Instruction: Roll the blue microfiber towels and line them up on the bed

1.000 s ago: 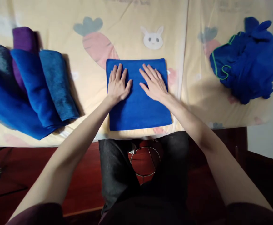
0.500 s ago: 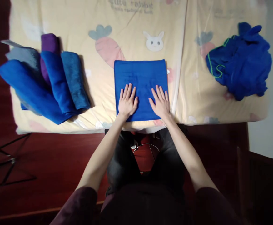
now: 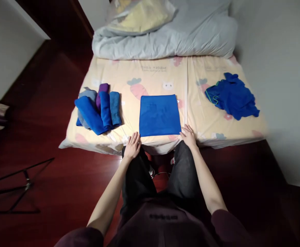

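A flat blue square cloth [image 3: 160, 116] lies in front of me near the bed's edge, with a small white tag at its right side. My left hand [image 3: 133, 145] is at the cloth's near left corner, fingers stretched out. At the near right corner rests my right hand [image 3: 188, 136], its fingers also extended and the tips by the edge. Neither hand visibly grips the cloth.
Rolled cloths in blue [image 3: 90, 115], grey, purple [image 3: 103, 88] and teal [image 3: 115, 108] lie to the left. A crumpled blue cloth pile [image 3: 233, 97] with green edging sits to the right. Behind are a pale quilt [image 3: 191, 37] and a black folding stand [image 3: 26, 185] at left.
My hands have slid back from the middle of the cloth to its near corners. The view has tilted up, showing the quilt and more of the room.
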A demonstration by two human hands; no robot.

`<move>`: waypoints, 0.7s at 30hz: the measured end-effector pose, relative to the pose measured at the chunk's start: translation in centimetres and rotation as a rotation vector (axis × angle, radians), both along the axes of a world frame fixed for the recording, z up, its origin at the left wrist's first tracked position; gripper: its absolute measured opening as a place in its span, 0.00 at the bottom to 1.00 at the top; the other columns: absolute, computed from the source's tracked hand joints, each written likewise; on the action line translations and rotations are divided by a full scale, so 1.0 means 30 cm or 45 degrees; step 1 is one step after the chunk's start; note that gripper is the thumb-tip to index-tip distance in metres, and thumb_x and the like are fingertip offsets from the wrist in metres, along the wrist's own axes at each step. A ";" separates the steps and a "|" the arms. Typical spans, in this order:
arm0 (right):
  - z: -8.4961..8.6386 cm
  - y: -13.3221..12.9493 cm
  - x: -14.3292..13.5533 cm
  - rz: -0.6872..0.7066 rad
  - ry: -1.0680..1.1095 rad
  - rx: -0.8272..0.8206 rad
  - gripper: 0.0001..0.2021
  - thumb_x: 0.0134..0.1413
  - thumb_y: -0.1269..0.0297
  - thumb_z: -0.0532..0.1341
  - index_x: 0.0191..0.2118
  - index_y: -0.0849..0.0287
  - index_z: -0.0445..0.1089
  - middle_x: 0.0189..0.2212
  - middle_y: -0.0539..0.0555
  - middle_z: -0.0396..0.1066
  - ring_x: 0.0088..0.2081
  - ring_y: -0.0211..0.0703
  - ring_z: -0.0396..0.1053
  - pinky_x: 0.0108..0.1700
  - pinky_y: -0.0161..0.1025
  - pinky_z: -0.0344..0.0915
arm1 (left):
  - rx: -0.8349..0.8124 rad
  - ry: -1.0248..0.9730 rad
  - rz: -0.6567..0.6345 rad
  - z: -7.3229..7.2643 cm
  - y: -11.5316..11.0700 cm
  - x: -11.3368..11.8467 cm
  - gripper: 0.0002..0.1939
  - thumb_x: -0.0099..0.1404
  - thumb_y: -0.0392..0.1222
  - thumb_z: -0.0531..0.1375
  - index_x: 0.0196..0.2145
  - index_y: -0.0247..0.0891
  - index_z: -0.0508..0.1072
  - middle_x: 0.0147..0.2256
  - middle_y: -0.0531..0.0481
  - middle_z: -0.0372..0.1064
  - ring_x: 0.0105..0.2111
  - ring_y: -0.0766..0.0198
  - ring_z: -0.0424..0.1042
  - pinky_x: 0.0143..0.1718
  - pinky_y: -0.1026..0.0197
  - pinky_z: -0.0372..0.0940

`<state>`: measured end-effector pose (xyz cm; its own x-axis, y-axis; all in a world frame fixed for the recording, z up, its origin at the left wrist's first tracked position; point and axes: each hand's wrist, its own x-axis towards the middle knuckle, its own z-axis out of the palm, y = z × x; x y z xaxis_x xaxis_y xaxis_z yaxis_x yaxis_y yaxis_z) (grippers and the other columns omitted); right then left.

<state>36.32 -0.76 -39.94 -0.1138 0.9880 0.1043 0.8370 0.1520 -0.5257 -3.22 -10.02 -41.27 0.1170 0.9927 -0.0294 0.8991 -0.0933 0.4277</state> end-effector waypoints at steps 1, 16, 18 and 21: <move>0.002 -0.032 0.010 -0.036 0.019 0.024 0.20 0.66 0.65 0.60 0.59 0.59 0.79 0.67 0.64 0.70 0.73 0.59 0.61 0.74 0.58 0.61 | -0.007 -0.008 0.019 -0.002 -0.032 -0.009 0.35 0.75 0.46 0.47 0.77 0.40 0.54 0.77 0.39 0.46 0.78 0.48 0.44 0.78 0.39 0.44; 0.103 -0.204 -0.038 0.022 -0.133 0.097 0.20 0.70 0.70 0.51 0.55 0.55 0.78 0.52 0.65 0.78 0.58 0.61 0.71 0.64 0.56 0.68 | 0.120 -0.013 0.125 0.069 -0.101 0.046 0.28 0.70 0.35 0.48 0.64 0.41 0.73 0.65 0.35 0.68 0.64 0.40 0.68 0.67 0.38 0.64; 0.103 -0.194 -0.040 0.017 -0.141 0.090 0.20 0.71 0.70 0.51 0.57 0.57 0.77 0.53 0.66 0.78 0.58 0.61 0.70 0.64 0.55 0.67 | 0.103 -0.021 0.115 0.066 -0.084 0.054 0.28 0.73 0.37 0.48 0.66 0.41 0.71 0.66 0.35 0.67 0.65 0.39 0.67 0.66 0.38 0.64; 0.095 -0.175 -0.041 0.013 -0.139 0.083 0.20 0.72 0.69 0.52 0.58 0.59 0.78 0.55 0.66 0.77 0.59 0.61 0.70 0.65 0.55 0.67 | 0.121 -0.040 0.096 0.047 -0.052 0.055 0.26 0.75 0.40 0.48 0.67 0.41 0.70 0.68 0.35 0.64 0.68 0.40 0.64 0.68 0.38 0.61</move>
